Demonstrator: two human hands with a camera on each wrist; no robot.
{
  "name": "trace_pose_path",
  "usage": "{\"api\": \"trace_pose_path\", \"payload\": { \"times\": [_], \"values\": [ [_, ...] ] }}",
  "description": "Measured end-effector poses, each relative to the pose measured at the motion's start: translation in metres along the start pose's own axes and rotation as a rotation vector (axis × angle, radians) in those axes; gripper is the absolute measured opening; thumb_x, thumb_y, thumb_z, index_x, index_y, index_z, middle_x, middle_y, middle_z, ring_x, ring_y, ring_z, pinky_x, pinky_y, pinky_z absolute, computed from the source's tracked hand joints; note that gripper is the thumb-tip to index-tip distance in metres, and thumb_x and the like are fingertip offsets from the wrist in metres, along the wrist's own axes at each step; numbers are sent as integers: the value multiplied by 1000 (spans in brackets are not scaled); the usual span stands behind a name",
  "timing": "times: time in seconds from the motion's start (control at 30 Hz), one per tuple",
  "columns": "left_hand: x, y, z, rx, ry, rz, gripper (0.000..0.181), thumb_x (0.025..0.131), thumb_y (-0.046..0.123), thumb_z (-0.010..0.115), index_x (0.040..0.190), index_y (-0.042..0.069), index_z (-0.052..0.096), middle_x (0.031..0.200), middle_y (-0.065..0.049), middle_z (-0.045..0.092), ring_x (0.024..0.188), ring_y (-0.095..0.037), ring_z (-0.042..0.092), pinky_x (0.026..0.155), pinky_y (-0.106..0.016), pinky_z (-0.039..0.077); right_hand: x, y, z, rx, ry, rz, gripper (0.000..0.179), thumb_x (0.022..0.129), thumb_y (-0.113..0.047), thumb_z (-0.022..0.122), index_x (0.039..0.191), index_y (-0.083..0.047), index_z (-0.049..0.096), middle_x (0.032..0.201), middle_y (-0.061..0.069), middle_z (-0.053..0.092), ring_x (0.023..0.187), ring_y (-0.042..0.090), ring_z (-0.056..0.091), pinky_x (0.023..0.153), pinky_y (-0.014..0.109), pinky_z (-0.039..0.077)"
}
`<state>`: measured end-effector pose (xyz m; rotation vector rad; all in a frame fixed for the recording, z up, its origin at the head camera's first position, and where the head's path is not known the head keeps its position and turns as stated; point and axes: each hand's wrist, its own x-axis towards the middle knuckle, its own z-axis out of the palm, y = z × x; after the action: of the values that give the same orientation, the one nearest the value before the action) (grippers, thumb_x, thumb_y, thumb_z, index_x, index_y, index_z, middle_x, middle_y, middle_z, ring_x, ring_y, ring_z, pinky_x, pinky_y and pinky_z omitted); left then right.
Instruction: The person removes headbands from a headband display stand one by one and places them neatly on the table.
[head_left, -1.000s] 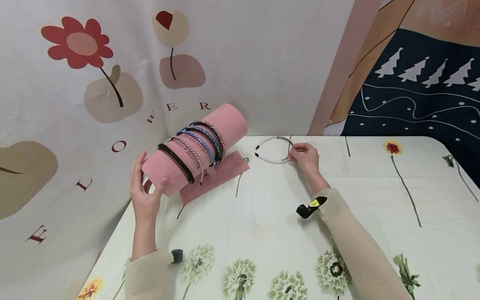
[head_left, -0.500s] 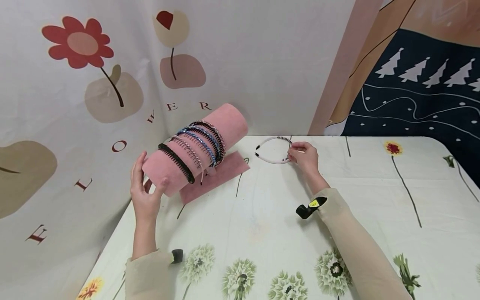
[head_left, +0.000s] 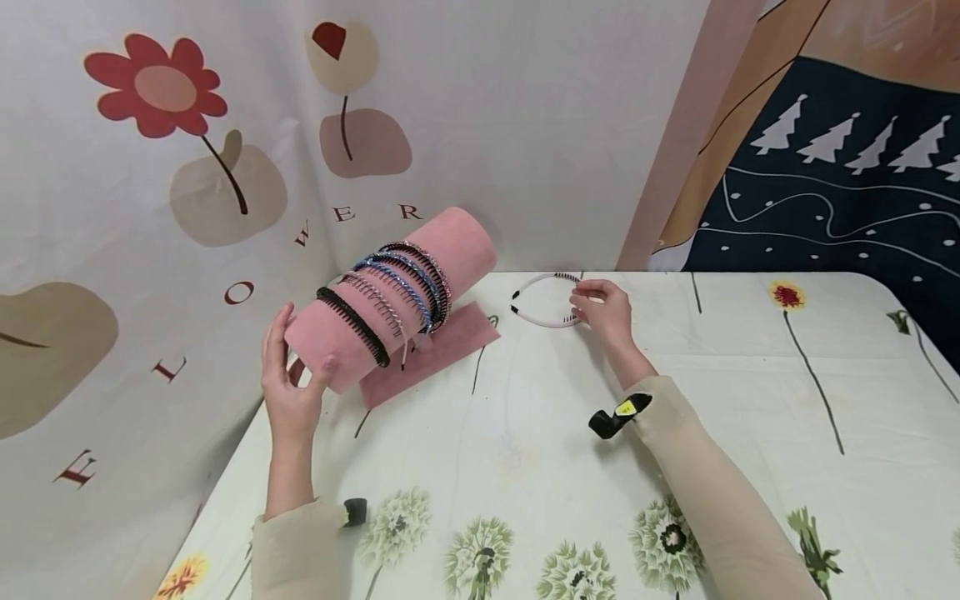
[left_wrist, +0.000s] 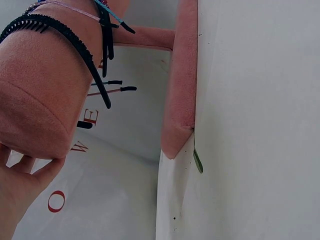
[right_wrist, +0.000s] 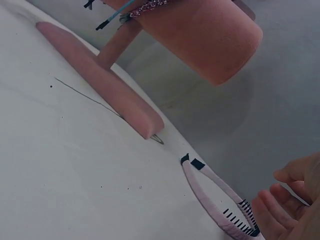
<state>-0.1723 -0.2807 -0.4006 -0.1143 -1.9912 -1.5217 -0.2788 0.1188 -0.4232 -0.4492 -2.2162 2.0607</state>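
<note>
A pink headband stand (head_left: 318, 337) with a padded roll stands tilted away on the table. My left hand (head_left: 292, 400) grips its near end, thumb and fingers spread to either side. Several headbands circle the roll: a black one (head_left: 352, 327), a pale pink one, a blue one (head_left: 401, 283) and a dark sparkly one. To the right of the stand a white-pink headband (head_left: 540, 324) with black tips and comb teeth lies on the table. My right hand (head_left: 606, 317) is over its curved end. In the right wrist view its thumb and fingers look apart, with the headband just beyond them.
The stand's flat pink base (head_left: 465, 329) rests on the white flowered tablecloth (head_left: 525, 400). Behind it hangs a pale curtain (head_left: 525, 125) with printed flowers and letters. A dark printed cloth (head_left: 847, 192) hangs at the right.
My right hand has slid slightly left, over the curved end of the white-pink headband, which stays in place. My left hand and the stand have not moved.
</note>
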Motion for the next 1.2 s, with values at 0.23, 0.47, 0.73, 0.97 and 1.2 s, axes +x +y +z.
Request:
{"api": "trace_pose_path", "payload": {
  "times": [0.23,0.47,0.73,0.97,1.2],
  "values": [
    [0,1,0,15,1,-5,78,81,7,71,152,20,42,151,-4,41,131,-8,44,99,-14,42,-4,-3,3,-4,-10,-12,31,94,-6,64,125,-1,60,126,15,64,94,8,63,90,26,57],
    [0,1,-1,29,0,-11,78,81,8,71,153,21,42,153,-6,40,132,-8,43,100,-15,42,-7,-3,7,-12,-38,-17,32,95,-8,64,127,-3,59,128,14,64,109,20,64,93,29,56],
    [0,0,0,15,2,12,78,81,7,71,152,19,42,149,-4,44,130,-8,45,98,-14,43,-11,-2,11,-23,-62,-51,32,94,-7,65,126,-2,60,126,16,65,98,13,65,88,26,57],
    [0,-1,0,6,5,19,78,81,5,71,152,17,42,145,4,46,129,-8,45,97,-14,43,-15,-1,16,-19,-92,-64,32,93,-5,66,124,0,61,126,18,65,90,5,64,82,23,58],
    [0,-1,0,-7,1,23,78,81,4,71,152,16,42,146,-3,45,130,-8,45,98,-12,43,-21,-2,21,14,-131,-81,32,92,-4,66,122,2,62,127,21,65,86,2,64,78,20,57]
  ]
}}
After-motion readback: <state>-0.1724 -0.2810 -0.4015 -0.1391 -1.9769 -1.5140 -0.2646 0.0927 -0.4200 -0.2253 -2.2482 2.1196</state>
